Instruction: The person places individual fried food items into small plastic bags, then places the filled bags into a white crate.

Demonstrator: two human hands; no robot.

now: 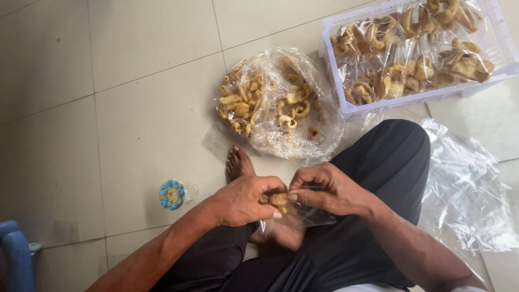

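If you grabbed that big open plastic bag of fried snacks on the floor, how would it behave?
The big bag would probably sag and crinkle, since its thin clear film lies slumped on the tiled floor. It looks light for its bulk, as the puffy snacks seem airy. They would likely crush or spill out.

The left hand [241, 201] and right hand [328, 189] cover most of the small clear bag [311, 215] and the fried snack pieces [278, 199] pinched between them, so the amount held cannot be told. The white crate [378, 105] of packed bags is cut off by the top and right edges. The blue object [16, 254] at lower left is cropped and unidentifiable, and the round lid's [172, 194] design is too small to make out.
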